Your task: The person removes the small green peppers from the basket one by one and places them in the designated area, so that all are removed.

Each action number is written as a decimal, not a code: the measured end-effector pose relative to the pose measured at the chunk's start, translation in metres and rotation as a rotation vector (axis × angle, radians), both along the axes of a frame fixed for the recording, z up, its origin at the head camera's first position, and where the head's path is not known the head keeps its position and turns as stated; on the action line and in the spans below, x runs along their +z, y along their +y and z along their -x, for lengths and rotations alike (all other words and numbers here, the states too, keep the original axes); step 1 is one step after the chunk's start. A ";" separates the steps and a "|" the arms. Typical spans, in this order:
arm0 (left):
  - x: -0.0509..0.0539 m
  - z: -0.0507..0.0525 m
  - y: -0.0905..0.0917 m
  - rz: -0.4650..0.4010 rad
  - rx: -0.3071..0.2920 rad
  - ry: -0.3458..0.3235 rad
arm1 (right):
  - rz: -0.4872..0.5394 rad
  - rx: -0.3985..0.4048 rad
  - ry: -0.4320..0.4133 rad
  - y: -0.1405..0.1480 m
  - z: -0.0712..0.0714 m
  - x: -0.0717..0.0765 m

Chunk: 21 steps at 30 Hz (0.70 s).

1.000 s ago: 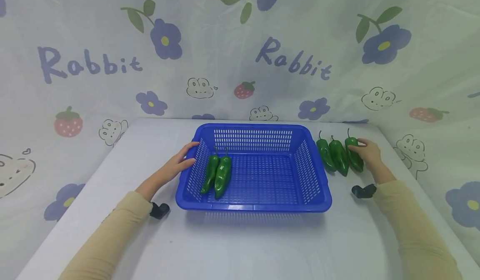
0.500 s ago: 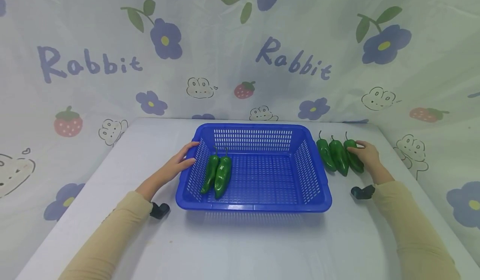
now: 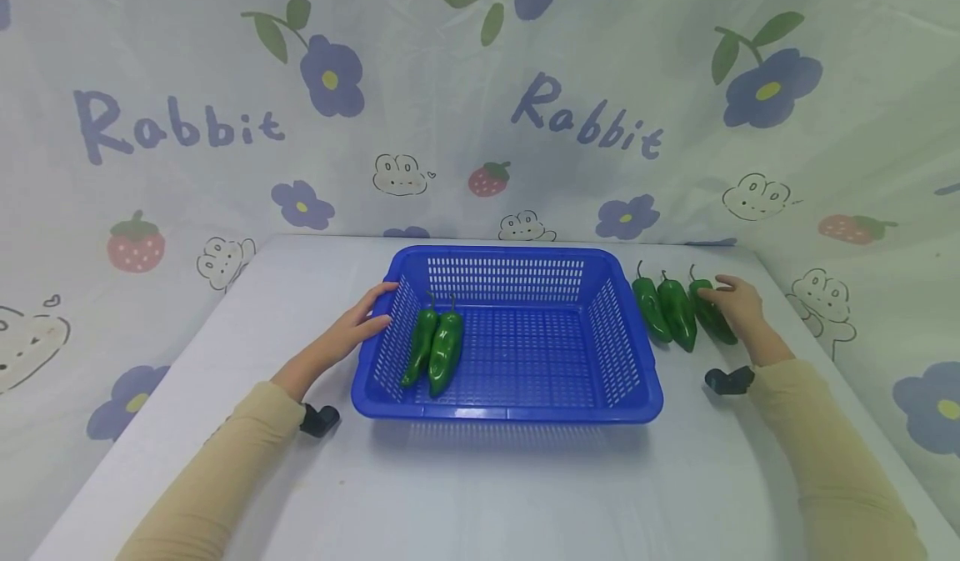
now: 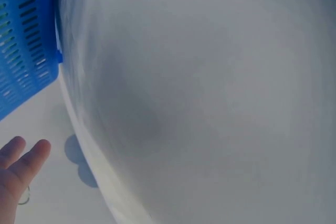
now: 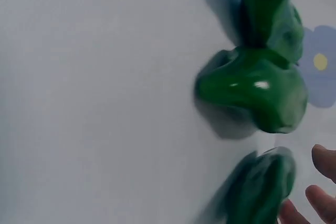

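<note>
A blue plastic basket [image 3: 507, 414] stands mid-table in the head view. Two green peppers lie along its left side, one pepper [image 3: 422, 348] beside another pepper [image 3: 446, 353]. My left hand [image 3: 351, 329] rests at the basket's left rim, fingers fairly straight; several fingers [image 4: 32, 160] stretch out in the left wrist view. Right of the basket lie three more peppers: a left one [image 3: 652, 311], a middle one [image 3: 677, 315] and a right one [image 3: 717, 321]. My right hand [image 3: 738, 307] is at the right pepper, fingers spread and partly over it; whether they touch is unclear.
A white-covered table [image 3: 495, 503] carries everything. Behind it hangs a patterned sheet [image 3: 450, 119] with flowers, rabbits and lettering. A dark wrist camera [image 3: 321, 421] is strapped at the left cuff, another camera [image 3: 729, 380] at the right cuff.
The right pepper has shifted and turned, its tip now pointing farther right, away from the middle pepper. My right hand moved slightly left, then back right. The left hand and basket stayed still.
</note>
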<state>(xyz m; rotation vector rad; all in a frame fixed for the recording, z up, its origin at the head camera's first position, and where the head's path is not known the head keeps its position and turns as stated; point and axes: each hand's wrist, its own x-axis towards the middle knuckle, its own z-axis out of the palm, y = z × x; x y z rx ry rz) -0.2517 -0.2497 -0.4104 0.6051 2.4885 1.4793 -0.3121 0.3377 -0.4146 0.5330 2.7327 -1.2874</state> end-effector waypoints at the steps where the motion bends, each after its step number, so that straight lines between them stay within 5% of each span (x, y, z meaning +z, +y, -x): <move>1: 0.000 0.000 0.000 0.000 0.001 0.001 | 0.015 -0.002 0.001 -0.001 0.000 0.002; 13: -0.001 -0.001 -0.001 -0.001 -0.004 0.011 | 0.092 0.120 0.125 -0.027 -0.002 0.040; 21: -0.001 0.000 -0.001 0.003 0.001 0.006 | 0.177 0.243 0.136 -0.056 -0.004 0.072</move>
